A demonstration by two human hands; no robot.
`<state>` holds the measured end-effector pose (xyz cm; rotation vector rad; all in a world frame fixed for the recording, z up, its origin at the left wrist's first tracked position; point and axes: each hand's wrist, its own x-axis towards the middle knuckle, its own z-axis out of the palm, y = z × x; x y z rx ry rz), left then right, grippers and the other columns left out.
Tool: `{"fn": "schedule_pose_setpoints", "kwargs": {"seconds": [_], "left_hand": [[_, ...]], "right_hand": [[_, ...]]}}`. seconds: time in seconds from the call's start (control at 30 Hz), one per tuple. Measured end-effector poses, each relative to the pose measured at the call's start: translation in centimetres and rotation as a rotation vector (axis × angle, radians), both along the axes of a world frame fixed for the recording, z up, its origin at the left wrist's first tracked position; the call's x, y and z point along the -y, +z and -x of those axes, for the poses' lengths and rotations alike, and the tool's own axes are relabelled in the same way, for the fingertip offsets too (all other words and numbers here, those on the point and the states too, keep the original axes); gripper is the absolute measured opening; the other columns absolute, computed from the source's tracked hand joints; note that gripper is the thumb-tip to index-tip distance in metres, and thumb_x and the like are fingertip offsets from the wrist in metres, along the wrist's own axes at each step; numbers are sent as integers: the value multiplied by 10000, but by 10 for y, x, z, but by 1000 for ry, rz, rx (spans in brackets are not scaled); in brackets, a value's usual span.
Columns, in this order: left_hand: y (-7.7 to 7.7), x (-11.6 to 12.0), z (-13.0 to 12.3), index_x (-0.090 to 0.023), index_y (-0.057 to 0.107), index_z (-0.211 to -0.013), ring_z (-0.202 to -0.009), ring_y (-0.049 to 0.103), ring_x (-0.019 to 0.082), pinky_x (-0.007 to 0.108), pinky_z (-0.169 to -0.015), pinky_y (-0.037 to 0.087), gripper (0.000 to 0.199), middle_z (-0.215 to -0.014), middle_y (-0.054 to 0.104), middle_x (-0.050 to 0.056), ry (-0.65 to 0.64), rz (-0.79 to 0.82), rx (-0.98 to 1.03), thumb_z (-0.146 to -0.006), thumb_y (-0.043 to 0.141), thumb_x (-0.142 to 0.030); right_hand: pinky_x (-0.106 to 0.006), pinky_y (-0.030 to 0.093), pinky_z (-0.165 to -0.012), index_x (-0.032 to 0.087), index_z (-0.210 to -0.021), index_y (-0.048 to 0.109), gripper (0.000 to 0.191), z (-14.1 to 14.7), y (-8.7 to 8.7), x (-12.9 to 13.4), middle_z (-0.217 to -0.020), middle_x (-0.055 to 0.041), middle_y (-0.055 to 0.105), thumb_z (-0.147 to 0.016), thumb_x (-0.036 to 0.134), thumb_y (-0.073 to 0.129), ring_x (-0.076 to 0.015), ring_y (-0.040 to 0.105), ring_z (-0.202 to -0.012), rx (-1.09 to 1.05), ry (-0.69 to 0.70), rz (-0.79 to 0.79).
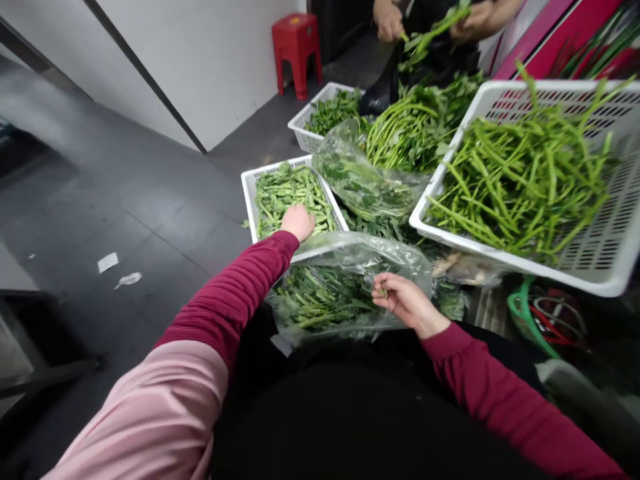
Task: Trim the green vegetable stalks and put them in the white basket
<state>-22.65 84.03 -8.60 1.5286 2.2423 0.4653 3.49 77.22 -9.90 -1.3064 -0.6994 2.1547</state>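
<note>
My left hand (299,222) reaches over a white plastic basket (248,193) and touches the cut green vegetable stems (283,189) inside it. Its fingers point down and away, mostly hidden behind the back of the hand. Above the edge of a clear plastic bag (400,252), my right hand (404,301) is closed in a pinch, with a small green vegetable scrap (383,292) at the fingertips. Leafy green vegetables (325,297) fill that bag, which lies just in front of my lap.
A larger white basket (505,257) of green stems stands at right. Behind the bags are piled leafy greens (400,140) and another white basket (303,137). Across from me, a person's hands (390,21) hold a leafy stalk. A red stool (297,50) stands by the wall.
</note>
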Motion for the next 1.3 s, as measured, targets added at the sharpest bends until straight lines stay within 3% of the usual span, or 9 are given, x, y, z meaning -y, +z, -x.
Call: {"fn": "schedule_pose_setpoints", "kwargs": {"seconds": [0.13,0.27,0.43,0.6,0.73,0.83,0.93,1.1,1.3], "left_hand": [[-77,37,-45,-101,615,-863,-837,579,196,296,-780,406,260,-833,630,119,-407,475,61,-828,421,-271],[-145,101,-66,-86,622,-772,-785,585,184,327,-734,440,179,-770,630,83,-472,763,75,-746,580,-258],[-170,130,-61,-103,617,-792,-986,524,253,400,-825,406,178,-991,588,141,-473,820,60,-656,667,-207],[-142,114,-54,-151,613,-781,-793,599,243,301,-670,438,173,-810,623,110,-483,709,173,-617,652,-191],[-80,112,-47,-171,539,-898,-402,521,140,225,-426,378,259,-500,517,-15,-430,614,314,-727,533,-366],[-29,131,-50,-181,496,-892,-336,454,107,196,-358,320,295,-472,453,-55,-292,456,556,-720,527,-419],[1,159,-63,-190,476,-882,-362,431,83,180,-365,316,265,-501,444,-65,-232,266,730,-738,503,-410],[5,190,-91,-195,461,-911,-393,411,60,166,-383,321,227,-543,445,-73,-171,50,852,-738,508,-335],[0,201,-109,-181,427,-816,-339,387,46,163,-310,300,227,-576,468,-60,67,-23,1111,-731,503,-378]], "right_hand": [[-234,473,-524,162,-727,571,87,-3,9,-15,-652,8,499,-658,199,609,-105,515,-584,-35,-18,-68],[-215,430,-497,168,-757,576,150,-7,10,-18,-626,26,446,-727,315,595,-90,474,-563,-20,45,-46],[-220,401,-492,173,-800,583,159,-7,3,-16,-600,26,474,-728,314,589,-88,473,-529,59,153,-43],[-222,417,-509,172,-876,596,217,-8,-9,-13,-705,3,536,-696,291,577,-86,486,-565,169,176,-85],[-191,325,-394,156,-775,594,226,-9,-20,0,-535,56,393,-710,368,557,-49,331,-419,283,290,-123],[-172,215,-350,153,-750,566,331,-7,-20,17,-497,84,295,-710,482,563,-33,233,-383,254,382,-74],[-167,217,-375,177,-775,510,350,0,-8,36,-533,86,319,-695,509,589,-29,239,-401,27,336,-3],[-179,225,-390,182,-605,366,373,23,18,62,-522,89,275,-671,408,655,-35,215,-418,-190,-65,-137],[-219,230,-381,202,-501,318,401,48,17,83,-454,78,262,-711,421,579,-56,234,-392,126,-351,-424]]}}
